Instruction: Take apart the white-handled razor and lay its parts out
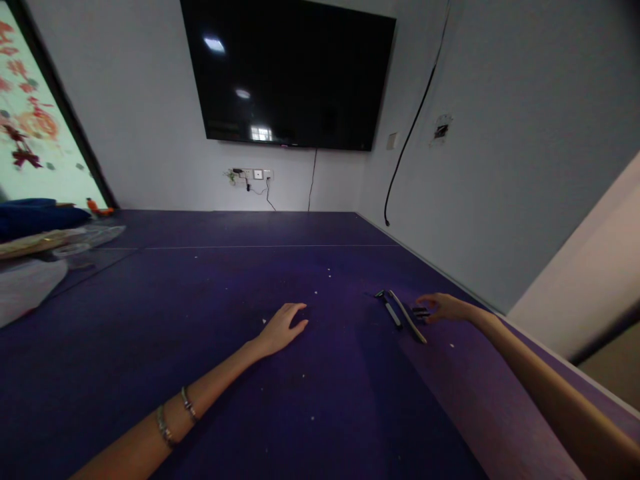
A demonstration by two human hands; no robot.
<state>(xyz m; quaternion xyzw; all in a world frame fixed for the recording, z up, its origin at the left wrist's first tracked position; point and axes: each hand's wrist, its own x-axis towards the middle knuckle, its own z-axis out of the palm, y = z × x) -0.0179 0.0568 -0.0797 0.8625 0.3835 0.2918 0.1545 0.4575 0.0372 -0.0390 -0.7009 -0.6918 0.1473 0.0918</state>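
My left hand (281,329) is over the purple tabletop, palm down, thumb and fingers apart, holding nothing. To the right, my right hand (442,308) reaches to some small dark pieces (420,311), its thumb and fingers parted around their near end; whether it touches them is unclear. Just left of these lies a thin curved strip (407,317), pale along its edge. Beside the strip is a slim dark tool with a small angled head (391,312), looking like a razor. Two bracelets (164,427) circle my left forearm.
The purple surface (225,280) carries scattered white specks and meets the walls at back and right. A black cable (407,143) hangs down the right wall. Dark blue cloth (43,219), clear plastic (30,287) and an orange item (99,209) are at left. A television (295,73) hangs behind.
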